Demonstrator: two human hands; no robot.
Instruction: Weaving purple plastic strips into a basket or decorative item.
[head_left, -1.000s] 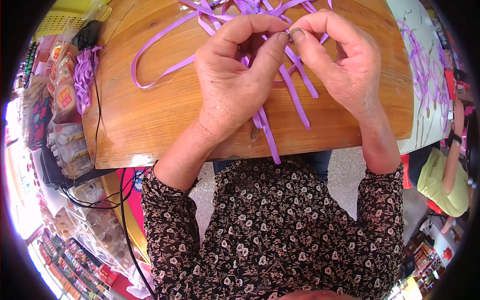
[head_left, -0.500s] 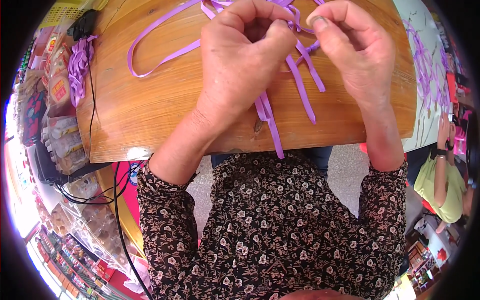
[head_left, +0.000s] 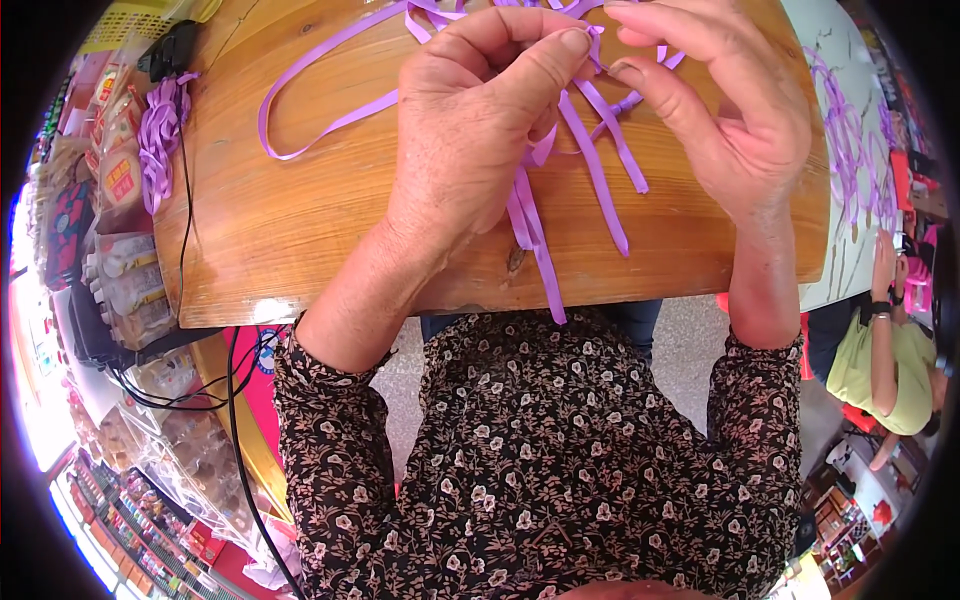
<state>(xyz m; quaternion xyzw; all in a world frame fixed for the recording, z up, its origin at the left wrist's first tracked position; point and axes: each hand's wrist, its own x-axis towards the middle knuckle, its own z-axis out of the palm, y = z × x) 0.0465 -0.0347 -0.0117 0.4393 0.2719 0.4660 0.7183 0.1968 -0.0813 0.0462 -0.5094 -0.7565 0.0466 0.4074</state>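
A flat purple ribbon (head_left: 594, 165) is pinched between the thumb and bent fingers of my left hand (head_left: 480, 110), above the far half of the wooden table. Its loose ends hang toward the near edge, and a long loop lies on the wood to the left. A knot shows in the strands below my right hand. My right hand (head_left: 735, 110) is beside the left one, thumb and forefinger apart, with no ribbon seen between them. The fingertips of my left hand partly hide where the strands meet.
At the table's (head_left: 300, 230) left edge hang a bundle of purple ribbon (head_left: 160, 140) and a black cable (head_left: 188, 215), near packaged goods (head_left: 125, 180). More purple ribbons lie on a white table (head_left: 835, 130) at right. A person in a yellow-green top (head_left: 880, 365) works there.
My right hand has opened its pinch and spread its fingers, shifting slightly right. My left thumb has straightened on the ribbon, and the hanging ends have moved a little.
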